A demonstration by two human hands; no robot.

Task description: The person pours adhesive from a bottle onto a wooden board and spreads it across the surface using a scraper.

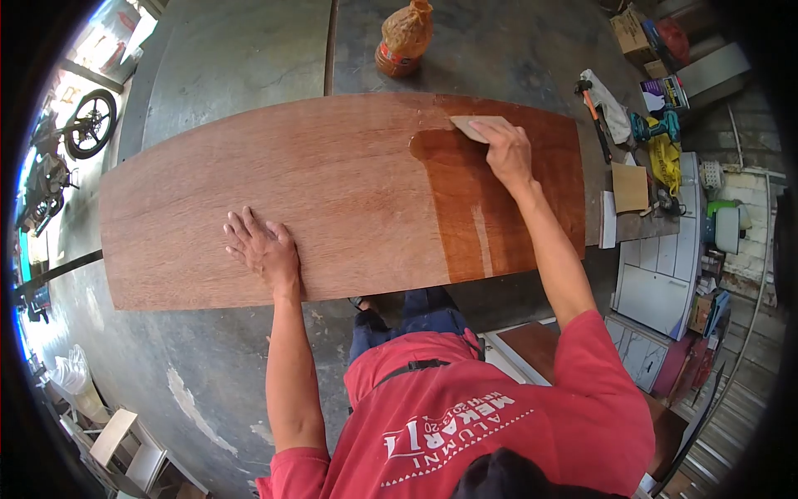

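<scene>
Stretching across the middle of the head view, a long wooden board (pixel 332 191) lies flat in front of you on a grey table (pixel 241 50). Your hands are well apart. Your left hand (pixel 264 249) rests palm down on the bare wood at left of centre, fingers spread, gripping nothing. Your right hand (pixel 505 150), right of centre and higher up, pinches a pale flat pad (pixel 475 128) whose edge meets the dark, glossy coating (pixel 532 208) near the board's far edge.

The board looks thin for its length, so it is probably fairly light, stiff across its width and a little springy along its length. Its dry left part should give your palm good grip; the shiny right part looks wet, likely slick and easy to smear. If you need to hold it, take the dry edges at the left of the frame and stay off the coated end. The pad seems light and perhaps slightly flexible, best pinched along its back edge.

A reddish jar (pixel 403 50) with a wrapped top stands beyond the board at top centre. A hammer (pixel 594 116) and a drill (pixel 657 126) lie at upper right.
</scene>
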